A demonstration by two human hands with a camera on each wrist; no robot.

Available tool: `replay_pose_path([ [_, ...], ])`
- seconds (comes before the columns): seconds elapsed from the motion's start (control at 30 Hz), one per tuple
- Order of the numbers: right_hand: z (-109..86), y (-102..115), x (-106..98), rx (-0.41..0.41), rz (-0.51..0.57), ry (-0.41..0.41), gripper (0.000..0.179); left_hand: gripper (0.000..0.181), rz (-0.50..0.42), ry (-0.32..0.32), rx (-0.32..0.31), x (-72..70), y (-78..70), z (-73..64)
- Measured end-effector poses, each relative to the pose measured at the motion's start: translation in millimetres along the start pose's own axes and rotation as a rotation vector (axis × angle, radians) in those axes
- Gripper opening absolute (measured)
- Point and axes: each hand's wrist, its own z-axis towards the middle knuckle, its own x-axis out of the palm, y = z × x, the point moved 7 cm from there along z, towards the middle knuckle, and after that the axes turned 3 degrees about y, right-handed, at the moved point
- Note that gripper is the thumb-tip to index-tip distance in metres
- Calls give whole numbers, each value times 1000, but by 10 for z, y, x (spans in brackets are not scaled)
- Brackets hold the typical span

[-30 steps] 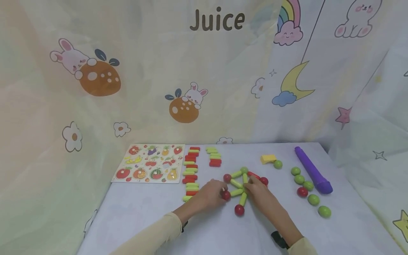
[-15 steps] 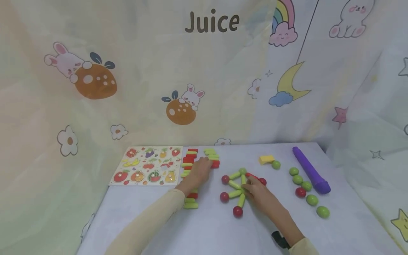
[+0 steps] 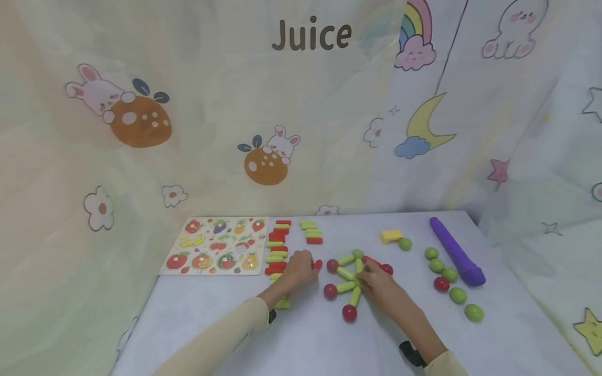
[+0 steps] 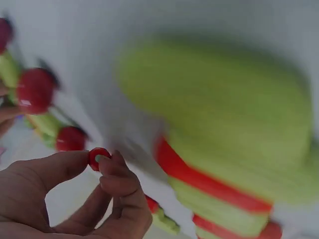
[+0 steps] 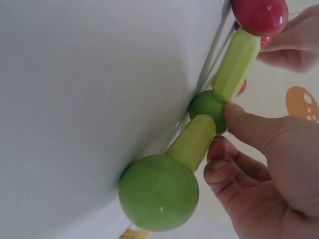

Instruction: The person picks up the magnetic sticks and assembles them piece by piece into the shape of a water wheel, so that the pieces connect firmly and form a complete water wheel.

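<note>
My left hand [image 3: 299, 269] pinches a short red stick [image 3: 317, 265] between thumb and fingers, just left of a ball-and-stick build. In the left wrist view, the stick's round end [image 4: 92, 159] shows a hole. My right hand [image 3: 383, 287] holds the middle of the build; in the right wrist view its thumb and fingers grip a green ball [image 5: 202, 105] at the hub. Light green sticks [image 3: 346, 286] spread from that hub to red balls [image 3: 331, 291] and a green ball [image 3: 358, 254]. A red stick [image 3: 371, 259] lies behind the right hand, beside another red ball [image 3: 387, 269].
A column of red and green sticks [image 3: 276, 258] lies left of my left hand, with a shorter row [image 3: 311, 232] behind. A fruit puzzle board [image 3: 213, 245] is farther left. Rightward are loose green balls [image 3: 458, 295], a red ball [image 3: 441, 284], a yellow block [image 3: 391, 236] and a purple stick [image 3: 456, 253].
My left hand left the red ball, reached the short stick row, and came back toward the build with a red stick from it. My right hand has stayed at the hub.
</note>
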Motion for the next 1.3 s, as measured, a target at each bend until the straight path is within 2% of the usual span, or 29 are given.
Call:
replay_pose_path([
  [0.1,2,-6,-4,10,-4,4,26,24,-172,41,-70,65,-34,-185],
  [0.2,1,8,-9,0,-8,6,25,20,-277,57,-124,27,-250,-421],
  [0.3,-4,45,-10,-19,2,10,24,19,-306,41,-127,65,-282,-453],
  [0.5,-4,39,-24,-20,9,4,24,20,-303,15,-112,143,-303,-395],
  [0.63,-3,19,-19,-11,-1,5,24,18,-270,22,-78,197,-324,-371],
  [0.73,1,3,-13,-6,-3,20,24,22,-232,35,-48,184,-354,-402],
  [0.83,6,-12,-19,-4,-12,34,25,37,-161,68,10,163,-407,-454],
  [0.9,11,-23,-29,2,-15,41,25,52,-78,94,60,173,-446,-475],
  [0.97,11,-39,-42,8,-24,45,26,58,-3,107,114,189,-485,-485],
  [1.1,-8,-61,-62,6,-33,48,23,42,107,59,159,162,-518,-449],
  [1.23,-42,-76,-51,5,-41,57,19,30,123,-5,158,74,-491,-343],
  [1.3,-51,-72,-33,8,-35,65,18,26,111,-2,153,34,-458,-268],
])
